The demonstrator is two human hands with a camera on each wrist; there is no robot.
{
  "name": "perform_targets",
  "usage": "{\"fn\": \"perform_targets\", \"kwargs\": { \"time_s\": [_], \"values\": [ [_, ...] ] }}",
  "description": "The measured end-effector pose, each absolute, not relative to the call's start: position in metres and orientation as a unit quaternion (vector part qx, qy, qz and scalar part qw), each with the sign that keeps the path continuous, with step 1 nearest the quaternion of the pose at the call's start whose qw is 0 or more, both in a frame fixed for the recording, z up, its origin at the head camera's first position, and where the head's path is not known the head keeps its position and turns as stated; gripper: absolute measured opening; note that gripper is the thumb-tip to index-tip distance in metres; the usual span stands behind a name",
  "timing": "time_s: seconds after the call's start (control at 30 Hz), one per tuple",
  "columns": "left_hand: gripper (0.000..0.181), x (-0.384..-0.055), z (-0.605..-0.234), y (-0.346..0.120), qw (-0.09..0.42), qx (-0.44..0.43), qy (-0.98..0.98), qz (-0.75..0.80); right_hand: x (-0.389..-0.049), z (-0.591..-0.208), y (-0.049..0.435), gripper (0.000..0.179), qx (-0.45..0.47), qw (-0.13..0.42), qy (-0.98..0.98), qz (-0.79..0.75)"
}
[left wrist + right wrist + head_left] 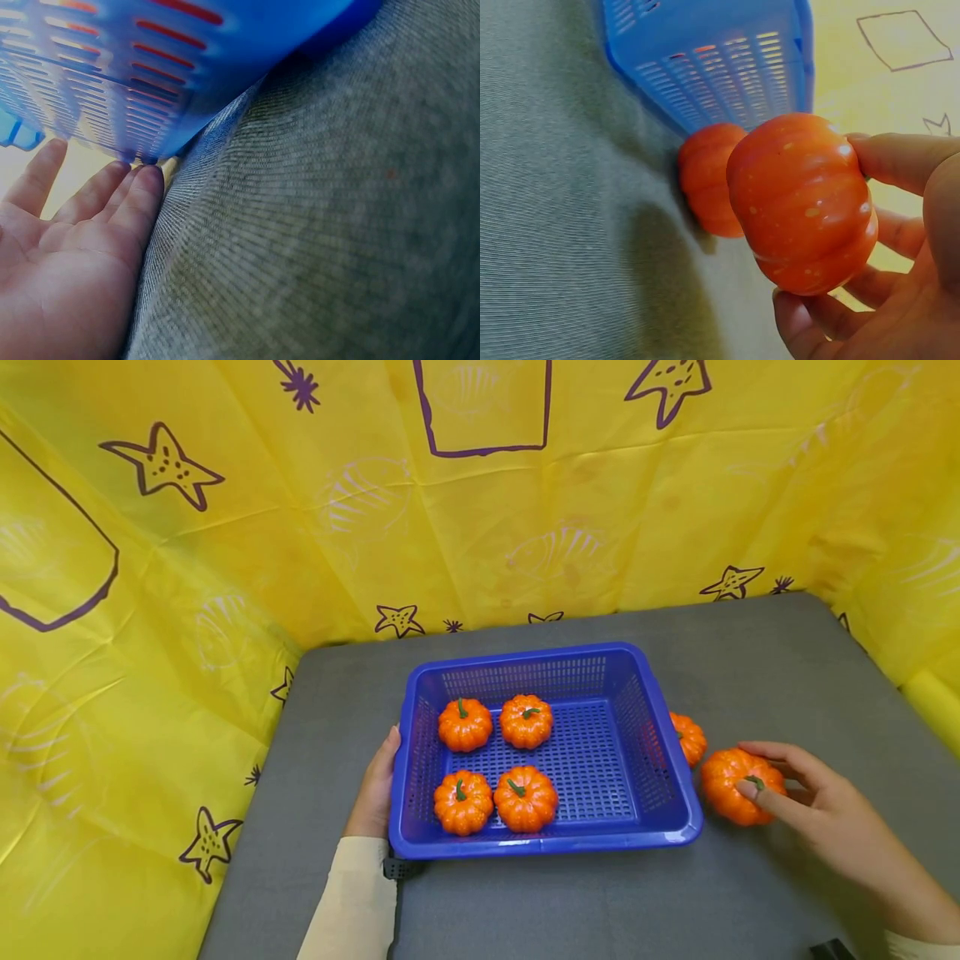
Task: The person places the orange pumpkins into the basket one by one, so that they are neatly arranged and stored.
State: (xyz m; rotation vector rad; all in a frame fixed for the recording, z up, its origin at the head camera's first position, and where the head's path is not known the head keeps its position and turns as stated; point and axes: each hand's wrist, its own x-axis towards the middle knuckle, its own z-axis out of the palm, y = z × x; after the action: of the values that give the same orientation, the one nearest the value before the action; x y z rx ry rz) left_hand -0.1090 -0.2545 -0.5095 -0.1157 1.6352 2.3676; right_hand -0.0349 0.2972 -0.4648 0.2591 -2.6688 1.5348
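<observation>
A blue plastic basket (547, 844) with slotted walls sits on the grey table, holding several small orange pumpkins (527, 799) with green stems in its left part. At its left side is my left hand (372, 800), whose extended fingers (141, 196) touch the outer wall in the left wrist view. My right hand (836, 814) pinches another orange pumpkin (737, 787) between thumb and fingers, right of the basket. The right wrist view shows this pumpkin (802, 206) raised off the table. One more pumpkin (688, 739) stands by the basket's right wall, partly hidden by the rim.
Yellow cloth (480, 543) with starfish and fish drawings hangs behind and along the sides of the grey table (510, 910). A black object (831, 950) shows at the bottom right edge.
</observation>
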Motion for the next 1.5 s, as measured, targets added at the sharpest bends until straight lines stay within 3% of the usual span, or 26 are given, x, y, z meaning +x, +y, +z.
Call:
{"fn": "perform_targets", "kwargs": {
  "time_s": [1.03, 1.5],
  "values": [
    [0.068, -0.109, -0.509, -0.254, 0.132, -0.049, 0.558, 0.818, -0.053, -0.417, 0.269, 0.05, 0.101, 0.07, -0.833, 0.54],
    [0.067, -0.108, -0.509, -0.253, 0.13, -0.043, 0.558, 0.819, -0.062, -0.396, 0.243, 0.052, 0.147, 0.058, -0.826, 0.541]
  ]
}}
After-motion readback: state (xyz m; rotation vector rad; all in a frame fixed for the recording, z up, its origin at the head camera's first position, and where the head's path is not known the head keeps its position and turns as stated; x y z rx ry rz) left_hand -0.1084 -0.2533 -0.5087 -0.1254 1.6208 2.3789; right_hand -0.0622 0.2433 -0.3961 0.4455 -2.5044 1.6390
